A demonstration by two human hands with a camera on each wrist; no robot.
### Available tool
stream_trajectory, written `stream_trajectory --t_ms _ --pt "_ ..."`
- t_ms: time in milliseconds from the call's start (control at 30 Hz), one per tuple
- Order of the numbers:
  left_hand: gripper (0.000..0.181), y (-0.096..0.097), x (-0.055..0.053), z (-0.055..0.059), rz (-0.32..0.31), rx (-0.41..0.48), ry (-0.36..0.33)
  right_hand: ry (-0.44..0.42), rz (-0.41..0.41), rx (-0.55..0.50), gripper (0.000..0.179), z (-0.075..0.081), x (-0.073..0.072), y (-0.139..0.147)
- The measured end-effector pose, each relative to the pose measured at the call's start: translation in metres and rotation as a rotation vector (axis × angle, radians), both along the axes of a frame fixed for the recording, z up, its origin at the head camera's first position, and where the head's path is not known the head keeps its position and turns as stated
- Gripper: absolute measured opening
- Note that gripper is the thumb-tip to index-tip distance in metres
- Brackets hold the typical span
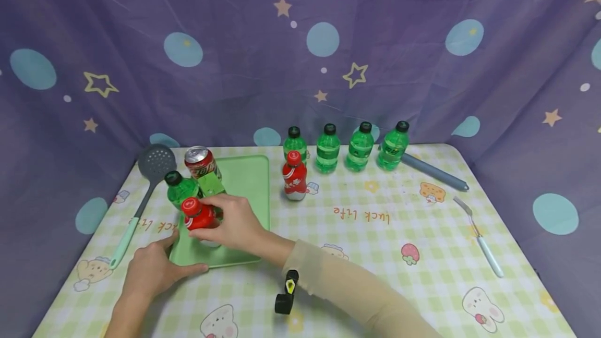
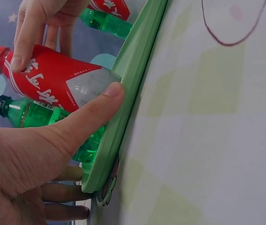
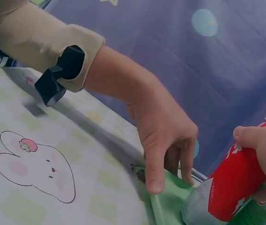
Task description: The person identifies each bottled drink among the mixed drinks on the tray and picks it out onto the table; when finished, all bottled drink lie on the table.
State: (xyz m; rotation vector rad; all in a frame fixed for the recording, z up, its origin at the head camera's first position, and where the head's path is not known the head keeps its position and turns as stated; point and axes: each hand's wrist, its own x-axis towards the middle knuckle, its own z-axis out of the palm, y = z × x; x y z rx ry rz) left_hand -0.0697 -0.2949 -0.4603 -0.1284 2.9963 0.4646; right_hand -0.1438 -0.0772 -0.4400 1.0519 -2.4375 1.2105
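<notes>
My right hand (image 1: 233, 222) grips a red-labelled soda bottle (image 2: 58, 72) with a red cap, thumb and fingers on either side of its label. The bottle stands at the front of a green tray (image 1: 244, 181). At the tray's near left corner is my left hand (image 1: 152, 267), its thumb straight along the front rim and its fingers at the left side. Right behind the held bottle stands a green bottle (image 1: 180, 189) with a black cap. A cola can (image 1: 199, 161) and a small green box-shaped thing (image 1: 211, 185) are further back on the tray, partly hidden.
Several green bottles (image 1: 327, 150) line the back, with another red-labelled bottle (image 1: 295, 179) before the leftmost. A grey rod-like handle (image 1: 436, 172) and a fork (image 1: 483, 241) lie to the right. Left of the tray lies a slotted skimmer (image 1: 155, 171). A patterned cloth (image 1: 375, 249) covers the table.
</notes>
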Motion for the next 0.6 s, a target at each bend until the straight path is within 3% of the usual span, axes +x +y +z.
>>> stream_trajectory --t_ms 367,600 --pt "0.142 0.0 -0.001 0.001 0.007 0.0 -0.018 -0.007 -0.011 -0.044 0.063 0.023 0.0 0.016" --pt "0.141 -0.001 -0.001 0.001 0.009 0.001 -0.013 -0.09 -0.035 -0.134 0.062 0.046 0.0 0.04"
